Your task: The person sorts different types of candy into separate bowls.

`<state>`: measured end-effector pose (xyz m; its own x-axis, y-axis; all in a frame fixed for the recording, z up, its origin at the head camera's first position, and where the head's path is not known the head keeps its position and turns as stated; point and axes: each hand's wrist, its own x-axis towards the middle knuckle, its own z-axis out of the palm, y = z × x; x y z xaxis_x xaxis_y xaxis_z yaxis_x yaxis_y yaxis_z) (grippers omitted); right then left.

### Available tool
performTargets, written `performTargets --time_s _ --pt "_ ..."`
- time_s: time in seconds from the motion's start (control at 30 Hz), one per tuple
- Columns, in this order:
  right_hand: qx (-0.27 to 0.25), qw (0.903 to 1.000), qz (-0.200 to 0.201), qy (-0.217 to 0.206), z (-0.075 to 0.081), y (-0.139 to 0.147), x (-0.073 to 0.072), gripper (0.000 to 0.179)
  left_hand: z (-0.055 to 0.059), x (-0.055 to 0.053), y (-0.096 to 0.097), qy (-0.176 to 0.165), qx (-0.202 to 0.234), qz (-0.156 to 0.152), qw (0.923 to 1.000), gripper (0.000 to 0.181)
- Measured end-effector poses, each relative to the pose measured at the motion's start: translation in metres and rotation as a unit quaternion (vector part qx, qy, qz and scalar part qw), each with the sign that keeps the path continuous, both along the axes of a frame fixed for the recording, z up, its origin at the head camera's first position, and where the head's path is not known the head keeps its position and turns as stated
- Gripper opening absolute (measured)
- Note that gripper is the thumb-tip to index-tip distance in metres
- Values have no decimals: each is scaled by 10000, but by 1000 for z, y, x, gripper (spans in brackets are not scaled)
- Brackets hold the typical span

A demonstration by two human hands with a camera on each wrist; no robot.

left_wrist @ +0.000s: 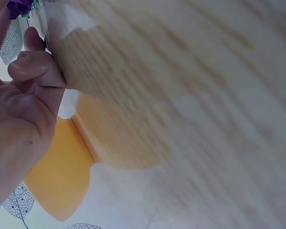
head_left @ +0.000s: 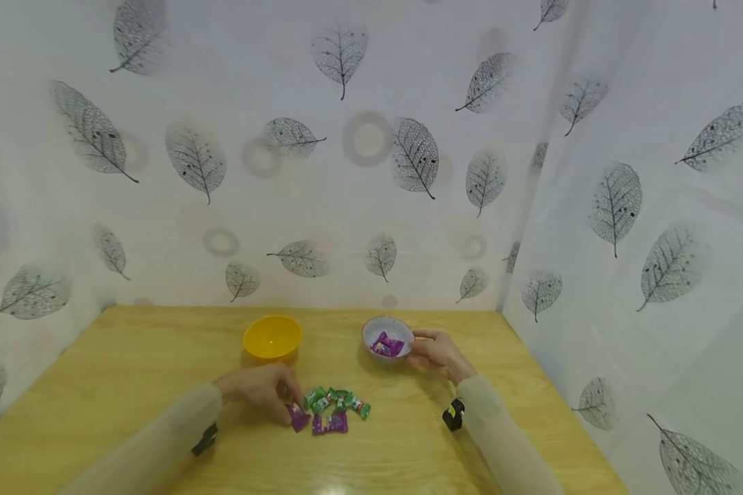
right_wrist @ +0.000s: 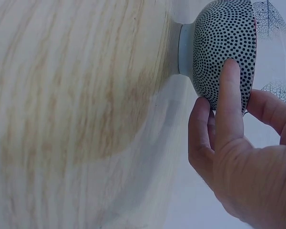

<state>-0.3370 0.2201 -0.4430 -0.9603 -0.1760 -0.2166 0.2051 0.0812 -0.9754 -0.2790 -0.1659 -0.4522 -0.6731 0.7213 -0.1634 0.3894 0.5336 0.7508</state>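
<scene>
One purple candy [head_left: 298, 418] was pinched in your left hand [head_left: 264, 390], nearer you and left of the dotted bowl [right_wrist: 217, 50] your right hand [head_left: 438, 353] gripped. A second purple candy [head_left: 330, 423] lay just right of the first, long axis running sideways, closer to your left hand.

The left hand's grip [head_left: 263, 390] partly covers a purple packet [head_left: 298, 418], cropped by the left wrist view's top edge. The right wrist view crops the dotted bowl [right_wrist: 219, 38] and hides its inside. The green packets' [head_left: 358, 406] print is too small to read.
</scene>
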Motion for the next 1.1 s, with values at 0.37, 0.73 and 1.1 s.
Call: performTargets --time_s 0.37,0.73,1.1 --pt "147 9999 17 -50 8 -2 -6 48 2 -6 2 64 -1 187 9998 18" --pt "175 9997 -106 -119 7 -4 -6 49 5 -7 -6 -262 150 206 9993 15" --pt "101 9997 -113 -196 1 -1 -3 50 3 -7 -4 -475 313 90 9983 16"
